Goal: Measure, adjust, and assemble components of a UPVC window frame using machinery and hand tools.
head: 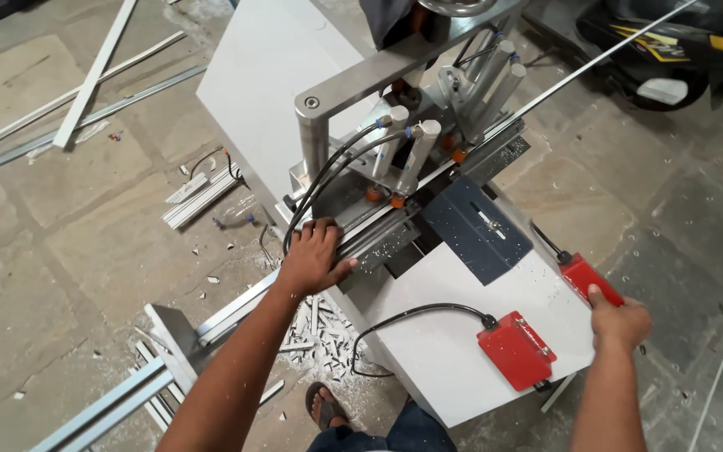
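On the white machine bench (453,368) below me, my left hand (311,258) lies flat and spread on a long, pale aluminium profile strip (378,219), palm down, pressing it rather than gripping it. The strip runs slantwise across the bench, under the grey metal clamp cylinders (412,151) near the bench's middle, and carries on past the far edge of the bench as a thin silvery length.

My right hand (621,322) is at the near right corner of the bench, curled onto a small red rectangular switch box (589,278), thumb lying on top of it; my fingers look closed around its end, though the underside is hidden. A second, larger red switch box (515,349) with a black cable sits on the bench just to the left of that hand, untouched. Between the boxes and the clamps lies a dark blue-grey plate (474,228) with a slot.

As I judge it, the strip is seated and held in place, and the clamps appear to stand over it, but I cannot tell whether they have bitten down. White chips and short offcuts (320,339) litter the stone floor (85,251) at the bench's near left side, so cutting has been done here. Whether this piece is already cut I cannot see; the blade area is hidden behind the clamps.
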